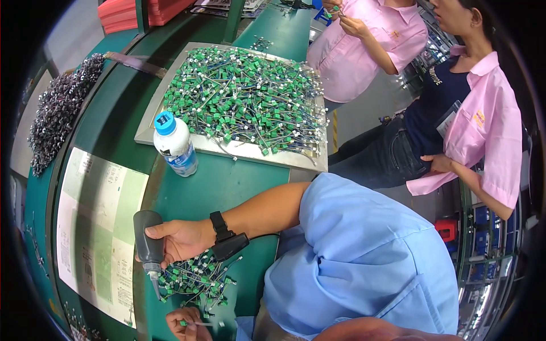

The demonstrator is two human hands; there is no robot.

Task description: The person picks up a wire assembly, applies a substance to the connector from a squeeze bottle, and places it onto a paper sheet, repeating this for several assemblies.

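Observation:
My right hand (181, 240), a black strap with a black box round its wrist, is closed round a dark grey squeeze bottle (149, 238). The bottle is upside down, its narrow nozzle at the left edge of a small pile of green wired connectors (199, 281) on the green bench. Low in the picture, my left hand (189, 325) pinches one green connector (183, 323), a pale lead sticking out to the right. Fingers partly cover that connector. The nozzle tip and the held connector are apart.
A metal tray (227, 149) heaped with similar connectors stands beyond my right arm. A blue-capped drink bottle (176, 145) stands by its corner. Printed sheets (99, 227) lie at left, near a heap of dark parts (62, 111). Two people in pink shirts stand at upper right; one handles a green part.

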